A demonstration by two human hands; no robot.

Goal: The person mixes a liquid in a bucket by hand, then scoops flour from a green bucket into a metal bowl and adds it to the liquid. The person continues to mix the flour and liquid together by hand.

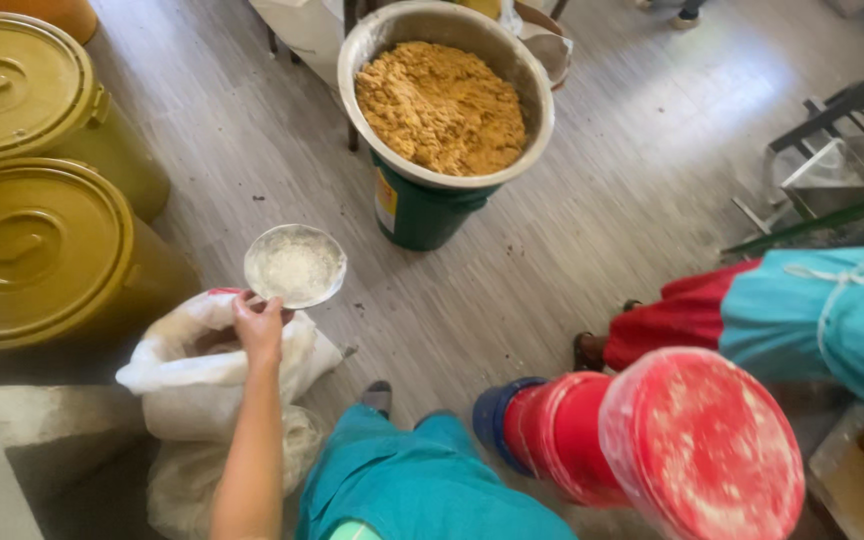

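Observation:
My left hand [258, 328] reaches out from the bottom left and grips the rim of a small round metal bowl [295, 265] filled with white powder. The bowl is held level just above the open mouth of a white sack [184, 372] on the floor. Beyond it, a wide metal basin [445, 98] heaped with tan crumbly mash rests on a green bucket [420, 212]. My right hand does not show. My teal trousers [412, 480] fill the bottom middle.
Two olive-gold lidded barrels [22, 95] [47, 255] stand at the left. A stack of red buckets with a blue one [652, 440] lies sideways at the bottom right. Another person in a teal apron and red skirt [802, 310] stands at the right. A metal frame [832, 170] stands behind them.

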